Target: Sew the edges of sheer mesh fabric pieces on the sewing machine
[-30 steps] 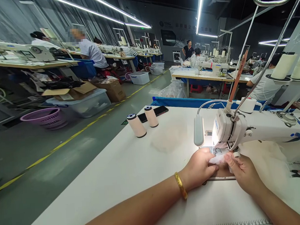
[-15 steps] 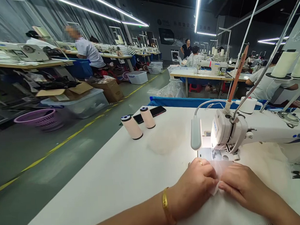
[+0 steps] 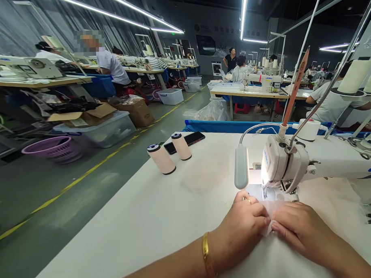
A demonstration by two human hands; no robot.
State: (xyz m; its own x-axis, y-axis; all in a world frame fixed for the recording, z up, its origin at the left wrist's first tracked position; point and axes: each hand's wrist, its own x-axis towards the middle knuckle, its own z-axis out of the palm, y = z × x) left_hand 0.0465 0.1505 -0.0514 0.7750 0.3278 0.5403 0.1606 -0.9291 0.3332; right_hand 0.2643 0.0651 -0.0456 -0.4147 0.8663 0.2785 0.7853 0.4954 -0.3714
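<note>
Thin, sheer white fabric (image 3: pixel 271 209) lies between my hands, just in front of the needle area of a white sewing machine (image 3: pixel 273 160). My left hand (image 3: pixel 245 222) pinches the fabric's left side, its fingers curled close to the needle plate. From the right, my right hand (image 3: pixel 301 226) presses thumb and fingers together on the same fabric. More of the pale cloth (image 3: pixel 327 195) spreads to the right under the machine arm. A small grey lamp (image 3: pixel 241 167) lights the needle area. The fabric's edge is partly hidden by my fingers.
Two pale pink thread cones (image 3: pixel 162 159) stand on the white table (image 3: pixel 139 213) beside a black phone (image 3: pixel 194 139). A round, sheer pale piece (image 3: pixel 205 175) lies near them. Thread spools (image 3: pixel 355 77) stand at the right. Co-workers sit at machines beyond the aisle.
Both hands stay on the fabric in front of the needle, with only slight finger movement. The view has shifted a little.
</note>
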